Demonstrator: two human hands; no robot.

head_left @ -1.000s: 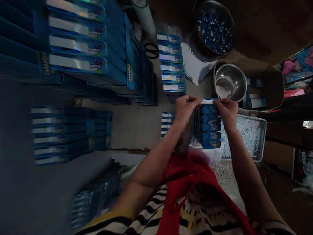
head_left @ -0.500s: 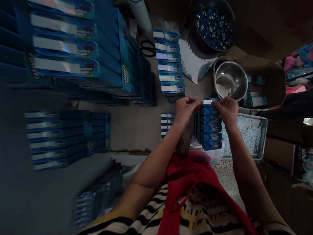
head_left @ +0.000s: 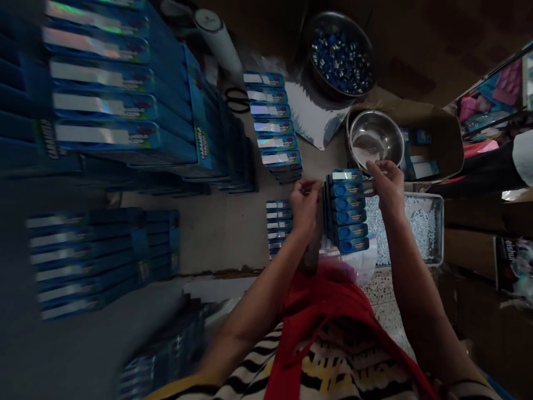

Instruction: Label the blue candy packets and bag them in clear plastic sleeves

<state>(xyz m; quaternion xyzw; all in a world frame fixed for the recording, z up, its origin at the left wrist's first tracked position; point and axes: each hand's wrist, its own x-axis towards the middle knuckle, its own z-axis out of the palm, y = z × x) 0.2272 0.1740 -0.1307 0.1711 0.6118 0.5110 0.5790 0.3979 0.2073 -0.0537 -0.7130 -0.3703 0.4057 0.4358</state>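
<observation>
Between my hands is a stack of flat blue packs point(head_left: 347, 216) with round cutouts and printed lettering. The top pack has a white strip point(head_left: 345, 175) across it. My left hand point(head_left: 305, 204) is just left of the stack, fingers curled in and not touching the strip. To the right, my right hand point(head_left: 388, 186) is raised beside the steel bowl's near edge, thumb and fingertips pinched together. Whether anything small is in either hand I cannot make out. Left of my left hand, a lower group of blue packs with white strips point(head_left: 278, 222) is partly covered by my arm.
Tall stacks of blue boxes point(head_left: 175, 122) fill the left. Another row of strip-marked packs point(head_left: 275, 128) lies ahead. Scissors point(head_left: 237, 101), a bowl of blue wrapped pieces point(head_left: 341, 58), an almost bare steel bowl point(head_left: 377, 136), a carton point(head_left: 453, 144) and a tray of pale pellets point(head_left: 437, 233) surround the work area.
Both hands have let go of the top pack's white strip and moved apart, left hand leftward, right hand rightward. The strip now lies on the pack. The whole view has shifted slightly.
</observation>
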